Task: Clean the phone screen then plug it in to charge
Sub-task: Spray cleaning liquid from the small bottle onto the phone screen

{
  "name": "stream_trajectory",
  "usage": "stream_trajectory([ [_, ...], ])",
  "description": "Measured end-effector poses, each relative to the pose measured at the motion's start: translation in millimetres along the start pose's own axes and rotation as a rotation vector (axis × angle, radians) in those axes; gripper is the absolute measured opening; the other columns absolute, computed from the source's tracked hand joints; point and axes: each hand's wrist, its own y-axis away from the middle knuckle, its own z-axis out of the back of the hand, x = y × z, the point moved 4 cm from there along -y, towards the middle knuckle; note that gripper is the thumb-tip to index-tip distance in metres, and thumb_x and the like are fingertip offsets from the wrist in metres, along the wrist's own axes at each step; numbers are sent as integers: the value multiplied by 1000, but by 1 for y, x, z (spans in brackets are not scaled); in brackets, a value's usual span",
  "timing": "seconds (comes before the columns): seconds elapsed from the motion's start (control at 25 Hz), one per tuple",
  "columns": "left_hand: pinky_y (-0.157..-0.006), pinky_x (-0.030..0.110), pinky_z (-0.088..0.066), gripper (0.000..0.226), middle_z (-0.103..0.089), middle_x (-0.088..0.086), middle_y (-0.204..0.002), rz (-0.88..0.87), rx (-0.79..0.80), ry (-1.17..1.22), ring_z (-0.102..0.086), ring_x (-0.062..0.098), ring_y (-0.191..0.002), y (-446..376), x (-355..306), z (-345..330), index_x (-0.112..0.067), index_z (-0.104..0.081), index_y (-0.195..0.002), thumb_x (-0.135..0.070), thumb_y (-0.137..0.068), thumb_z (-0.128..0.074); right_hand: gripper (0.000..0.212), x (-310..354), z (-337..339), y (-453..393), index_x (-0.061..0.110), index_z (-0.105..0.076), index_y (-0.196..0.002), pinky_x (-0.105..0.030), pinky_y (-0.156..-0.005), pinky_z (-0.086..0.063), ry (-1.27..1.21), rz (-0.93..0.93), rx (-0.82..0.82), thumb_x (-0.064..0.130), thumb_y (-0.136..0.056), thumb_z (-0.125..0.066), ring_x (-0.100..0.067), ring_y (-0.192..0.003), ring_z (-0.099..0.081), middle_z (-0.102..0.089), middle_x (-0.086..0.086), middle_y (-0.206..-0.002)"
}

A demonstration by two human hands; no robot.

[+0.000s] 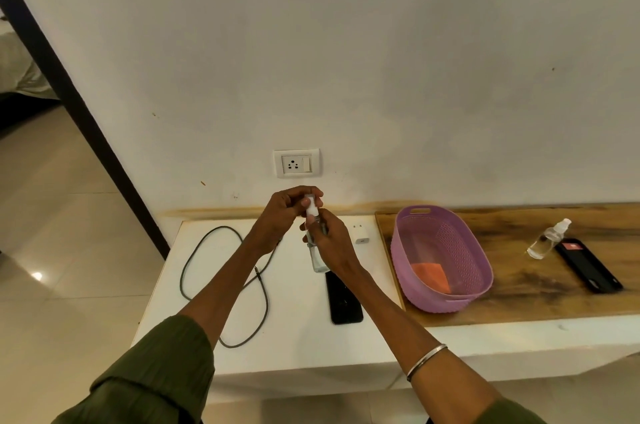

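Charging cable (225, 285): lies in loose loops on the left part of the white desk (298, 347), unplugged at both ends as far as can be seen. Risk: the left forearm passes above a loop; a careless withdrawal could drag it off the desk edge.

Left hand (284, 212): closed on the white cap (310, 206) of the spray bottle (317, 250), fingertips pinching it. Risk: if the cap releases abruptly, it may be dropped or liquid may spill.

Wall socket (296, 163): on the wall directly above the hands, nothing inserted. Risk: stray mist aimed upward could reach it.

Right hand (330, 243): wrapped around the clear bottle body, holding it upright above the desk. Risk: a slack grip during twisting lets the bottle turn or slip.

Phone (343, 299): lies flat on the desk, dark face up, just beneath the bottle base and the right wrist. Risk: a dropped bottle would likely strike it; excess liquid could run toward its ports before charging.

Charger adapter (361, 233): white, just beyond the right hand. Risk: overspray may wet it.

Lilac basket (443, 257): holds an orange cloth (431, 276), not yet in hand. Risk: spraying before the cloth is ready leaves liquid standing on the screen.

Second spray bottle (549, 238) and second dark phone (588, 266): far right on the wooden surface, well apart from the work.
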Motion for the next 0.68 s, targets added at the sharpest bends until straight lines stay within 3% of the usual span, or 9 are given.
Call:
stream_trajectory([
  [0.16,-58,23,-44,25,-66,10,-103,94,88,278,-59,19,-85,6,-1,-3,-4,-60,-120,-10,-100,-45,27,5,-3,4,15,-61,-106,-37,-69,-57,-115,-3,9,35,-100,-45,-19,-67,-65,-69,-11,-88],
  [0.32,-73,27,-53,35,-66,19,-123,107,49,156,-66,23,-100,6,-2,0,0,-57,-132,-13,-100,-48,17,7,6,2,24,-59,-103,-30,-69,-58,-34,31,-24,35,-99,-47,-11,-68,-66,-68,1,-85],
  [0.52,-81,39,-55,41,-73,19,-104,69,-246,99,-70,30,-95,3,-1,-3,-1,-73,-106,-29,-77,-76,9,9,12,-1,29,-60,-100,-20,-69,-55,33,63,-86,34,-96,-53,-8,-72,-69,-68,8,-86],
  [0.68,-86,36,-58,32,-73,20,-97,38,-303,68,-71,26,-90,0,-3,-8,3,-73,-99,-17,-75,-80,8,9,18,0,41,-59,-89,-27,-74,-57,63,92,-117,37,-94,-55,-15,-77,-69,-67,14,-80],
])
